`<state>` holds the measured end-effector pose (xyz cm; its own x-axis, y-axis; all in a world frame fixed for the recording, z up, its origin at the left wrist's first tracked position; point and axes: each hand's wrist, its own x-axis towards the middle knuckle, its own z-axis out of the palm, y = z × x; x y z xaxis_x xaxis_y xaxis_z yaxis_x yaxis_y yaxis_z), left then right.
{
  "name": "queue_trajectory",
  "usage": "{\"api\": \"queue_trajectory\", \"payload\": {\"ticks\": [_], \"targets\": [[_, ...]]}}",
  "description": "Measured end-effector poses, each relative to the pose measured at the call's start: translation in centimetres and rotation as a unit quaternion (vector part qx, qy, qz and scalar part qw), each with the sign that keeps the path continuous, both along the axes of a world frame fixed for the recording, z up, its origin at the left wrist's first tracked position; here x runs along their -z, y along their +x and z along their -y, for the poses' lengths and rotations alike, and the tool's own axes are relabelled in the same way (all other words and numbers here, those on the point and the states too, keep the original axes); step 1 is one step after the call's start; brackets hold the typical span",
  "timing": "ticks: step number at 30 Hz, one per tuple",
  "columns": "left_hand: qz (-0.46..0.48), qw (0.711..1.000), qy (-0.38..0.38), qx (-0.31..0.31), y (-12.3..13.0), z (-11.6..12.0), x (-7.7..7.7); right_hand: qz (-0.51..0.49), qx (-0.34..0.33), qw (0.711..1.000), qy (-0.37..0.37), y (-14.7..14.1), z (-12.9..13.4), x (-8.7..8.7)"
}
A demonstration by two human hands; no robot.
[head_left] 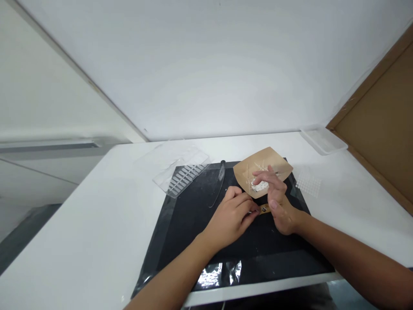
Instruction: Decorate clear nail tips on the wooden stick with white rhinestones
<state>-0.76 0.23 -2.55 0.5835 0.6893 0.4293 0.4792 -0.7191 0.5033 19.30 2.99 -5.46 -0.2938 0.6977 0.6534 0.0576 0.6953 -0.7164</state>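
Note:
My left hand (235,212) is closed in a pinch over the black mat (193,228). A small pale bit shows at its fingertips, too small to make out. Right beside those fingertips lies a narrow tan strip (266,209) bearing a dark, shiny stud; its right end disappears behind my right hand (278,202). That hand is open, the heel of its palm low by the strip and its fingers stretched over a creased sheet of brown paper (270,158). Small white pieces (259,186) are heaped on the paper, partly hidden by the fingers.
Left of the paper lies a thin curved tool (222,171) with a dark end. A clear plastic case (185,176) with rows of small pieces overlaps the mat's back left corner. To the right are a white gridded sheet (309,185) and a translucent tray (323,140).

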Motion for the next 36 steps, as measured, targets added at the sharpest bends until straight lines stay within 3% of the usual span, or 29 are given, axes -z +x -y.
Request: {"api": "queue_trajectory", "payload": {"ticks": [14, 18, 22, 29, 36], "targets": [[-0.007, 1.0, -0.017, -0.004, 0.2, 0.0, 0.2, 0.007, -0.003, 1.0, 0.022, -0.5, -0.1, 0.0], [-0.004, 1.0, -0.017, -0.002, 0.2, 0.0, 0.2, -0.039, -0.004, 0.999, 0.025, -1.0, -0.3, -0.1], [-0.01, 1.0, -0.016, -0.001, 0.2, 0.0, 0.3, -0.1, 0.023, 0.994, 0.022, -1.7, -0.5, -0.6], [-0.014, 1.0, -0.02, 0.0, 0.2, 0.1, 0.1, -0.136, 0.112, 0.982, -0.061, -0.7, -0.3, -1.1], [-0.015, 1.0, -0.02, -0.006, 0.1, 0.0, 0.3, -0.097, 0.062, 0.992, -0.052, 0.2, 0.3, -1.4]]}}
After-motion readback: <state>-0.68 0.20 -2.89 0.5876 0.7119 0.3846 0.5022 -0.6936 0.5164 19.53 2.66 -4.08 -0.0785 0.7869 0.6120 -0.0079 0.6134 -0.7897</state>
